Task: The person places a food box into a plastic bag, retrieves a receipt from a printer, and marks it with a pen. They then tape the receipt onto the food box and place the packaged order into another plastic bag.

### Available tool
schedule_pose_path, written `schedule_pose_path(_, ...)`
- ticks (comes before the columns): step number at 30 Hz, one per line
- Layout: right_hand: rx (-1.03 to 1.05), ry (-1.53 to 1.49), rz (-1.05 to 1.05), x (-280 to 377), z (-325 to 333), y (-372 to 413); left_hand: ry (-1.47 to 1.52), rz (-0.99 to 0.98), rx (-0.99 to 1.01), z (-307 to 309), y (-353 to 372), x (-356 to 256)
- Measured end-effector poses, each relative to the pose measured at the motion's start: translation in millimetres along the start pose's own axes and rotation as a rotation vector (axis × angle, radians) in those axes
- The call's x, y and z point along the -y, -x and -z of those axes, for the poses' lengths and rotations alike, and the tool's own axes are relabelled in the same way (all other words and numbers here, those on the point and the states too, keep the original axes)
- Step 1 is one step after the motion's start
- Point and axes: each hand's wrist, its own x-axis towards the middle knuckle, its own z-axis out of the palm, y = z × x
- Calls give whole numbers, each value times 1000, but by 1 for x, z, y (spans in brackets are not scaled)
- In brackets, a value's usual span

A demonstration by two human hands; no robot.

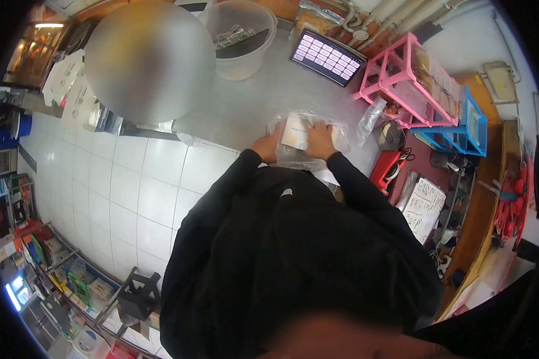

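At the near edge of the metal counter lies a clear plastic bag (291, 159) with a pale box (294, 133) inside or under it. Small print shows on the box, too small to read. My left hand (268, 147) grips the bag's left side, its fingertips partly hidden by plastic and the box. From the right, my right hand (321, 142) holds the bag, its bent fingers pressed against the right part of the box. The crumpled plastic spreads around both hands.
A translucent tub (241, 63) with packets stands at the back left, beside a blurred person. A tablet (327, 58) leans at the back. Pink basket racks (410, 75), a blue basket (473, 128), a red tape dispenser (384, 170) and handwritten sheets (423, 206) are on the right.
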Motion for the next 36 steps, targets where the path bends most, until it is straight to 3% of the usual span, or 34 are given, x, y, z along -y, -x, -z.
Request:
schedule_pose_path(3, -5, 63, 19, 3, -31, -25, 158, -47, 35, 8, 5, 3)
schedule_pose_path(6, 85, 100, 73, -2, -24, -35, 98, -247, -333, 5, 4, 25)
schedule_pose_path(8, 99, 64, 83, -6, -21, -31, 243, -203, -353, 44, 30, -9)
schedule_pose_path(11, 90, -13, 78, -26, -14, -21, 10, -354, -433, 54, 29, -1)
schedule_pose_path(13, 166, -40, 82, -40, 31, 1, -208, -14, -298, 79, 48, -25)
schedule_pose_path(14, 336, -16, -12, -45, 64, 10, -321, -65, -275, 94, 59, -34)
schedule_pose_path(15, 299, -32, -43, -49, 87, 25, -436, -130, -251, 107, 68, -42)
schedule_pose_path(17, 231, -64, -106, -49, 124, 57, -181, -498, -326, 122, 73, -64)
schedule_pose_path(19, 256, -125, 2, -35, 156, 85, -7, -643, -227, 134, 71, -102)
schedule_pose_path(20, 289, -155, 49, -34, 163, 97, 109, -629, -264, 134, 70, -120)
schedule_pose_path(23, 114, -333, 53, -51, 165, 130, 552, -532, -312, 120, 57, -160)
schedule_pose_path(25, 157, -915, 228, -66, 156, 155, 967, -421, -263, 105, 39, -168)
schedule_pose_path(26, 170, -1198, 337, -80, 155, 169, 1027, -387, -231, 100, 31, -168)
schedule_pose_path(28, -131, -1304, 373, -112, 165, 215, 1136, -270, -218, 79, 22, -172)
schedule_pose_path(29, -281, -1346, 391, -130, 173, 246, 1172, -302, -223, 71, 17, -171)
schedule_pose_path(30, -309, -1320, 102, -158, 188, 286, 1210, -332, -225, 63, 12, -171)
schedule_pose_path(31, -594, -1271, 50, -210, 152, 305, 1221, -315, -358, 56, 3, -169)
schedule_pose_path(32, -765, -1303, -146, -249, 143, 340, 1231, -294, -493, 50, -5, -168)
schedule_pose_path(33, -877, -1246, -555, -298, 129, 373, 1033, -314, -548, 49, -10, -170)
schedule_pose_path(34, -1075, -1111, -948, -340, 115, 404, 1019, -281, -636, 46, -18, -169)
schedule_pose_path(36, -1515, -861, -923, -454, 47, 482, 1017, -232, -703, 43, -30, -174)
